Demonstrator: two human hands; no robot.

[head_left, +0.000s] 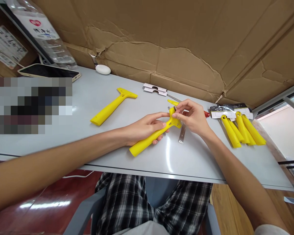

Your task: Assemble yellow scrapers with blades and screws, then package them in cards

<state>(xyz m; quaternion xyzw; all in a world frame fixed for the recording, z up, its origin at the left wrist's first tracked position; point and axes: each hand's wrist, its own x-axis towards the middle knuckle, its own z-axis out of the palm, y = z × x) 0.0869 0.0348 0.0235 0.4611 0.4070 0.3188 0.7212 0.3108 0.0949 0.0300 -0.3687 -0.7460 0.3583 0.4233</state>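
Note:
My left hand (147,128) is closed around the handle of a yellow scraper (144,142), just above the tabletop. Its T-shaped head points up and to the right. At that head, the fingers of my right hand (193,117) pinch a small dark flat piece (175,108), mostly hidden by the fingertips. Beneath my right hand lies a narrow clear packet (182,134). A second yellow scraper (109,109) rests farther left. Behind my right hand are a screwdriver with a red handle (206,114), a yellow strip (172,102) and some tiny dark bits (169,107).
Several yellow handles (246,130) with black-and-white cards lie at the right. Folded white cards (155,89) sit near the cardboard wall (161,55). At the back left are a white rounded object (103,69), a phone (51,71) and a plastic bottle (44,32).

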